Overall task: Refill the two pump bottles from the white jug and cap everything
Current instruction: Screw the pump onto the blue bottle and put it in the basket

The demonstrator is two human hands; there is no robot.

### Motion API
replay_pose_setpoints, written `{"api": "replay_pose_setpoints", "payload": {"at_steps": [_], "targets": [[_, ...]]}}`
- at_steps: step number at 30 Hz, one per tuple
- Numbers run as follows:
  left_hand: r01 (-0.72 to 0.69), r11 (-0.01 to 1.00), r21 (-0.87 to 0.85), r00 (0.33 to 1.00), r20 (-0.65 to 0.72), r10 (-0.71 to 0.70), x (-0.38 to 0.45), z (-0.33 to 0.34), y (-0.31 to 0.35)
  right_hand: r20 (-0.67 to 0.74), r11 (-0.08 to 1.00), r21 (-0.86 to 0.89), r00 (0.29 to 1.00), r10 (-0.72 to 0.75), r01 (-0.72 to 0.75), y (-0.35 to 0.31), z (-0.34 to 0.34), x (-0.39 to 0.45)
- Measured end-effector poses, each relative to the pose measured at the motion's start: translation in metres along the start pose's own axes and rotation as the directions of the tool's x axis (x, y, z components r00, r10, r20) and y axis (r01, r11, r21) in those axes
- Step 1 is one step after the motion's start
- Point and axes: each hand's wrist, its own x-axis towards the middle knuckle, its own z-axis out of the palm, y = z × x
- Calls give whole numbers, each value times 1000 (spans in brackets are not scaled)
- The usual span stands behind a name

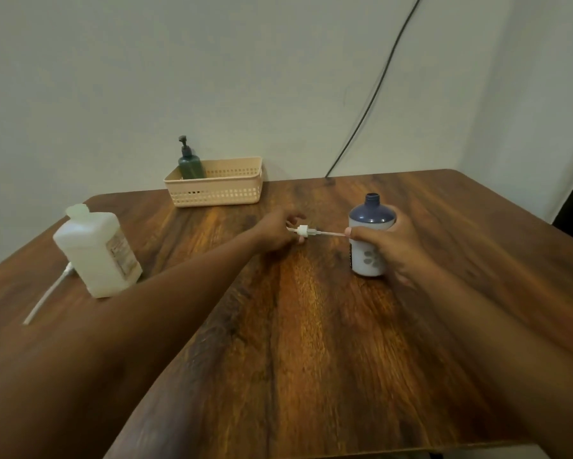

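The blue bottle (369, 240) stands upright on the bench (311, 342), its neck open and uncapped. It is a small, rigid plastic thing, probably light while empty and easy to tip, so a grip round the body is the sound place to hold it during pouring. The right hand (391, 246) does just that: fingers wrapped round the far side, thumb across the front.

Just left of the bottle, the left hand (278, 231) holds the pump (303, 230) by its white collar, fingers pinched narrow around it. The thin dip tube points toward the bottle, its tip near the right thumb. The tube is slender and bendy (likely wet and slippery too), so the collar is the better hold.

Well left of the bottle sits the jug (96, 250), cap on. It looks bulky, and likely heavy if full; its flat sides suit a broad grasp. A second white pump (46, 296) lies beside the jug. Behind the bottle and to its left, a green bottle (189, 162) stands capped in a basket (217, 188).
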Motion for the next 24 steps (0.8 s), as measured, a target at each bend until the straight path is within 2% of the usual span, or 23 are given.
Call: {"api": "replay_pose_setpoints", "payload": {"at_steps": [4,11,24], "targets": [[17,999,39,999,-41,-15,10,11,-4,-15,1000,19,1000,21,-21,4,-4,7],[-6,999,-32,988,-154,1,10,1,-5,9,999,26,1000,28,-28,5,-3,11],[-118,978,-171,943,-327,57,-58,-103,5,61,999,18,997,-52,51,-30,24,-18]]}}
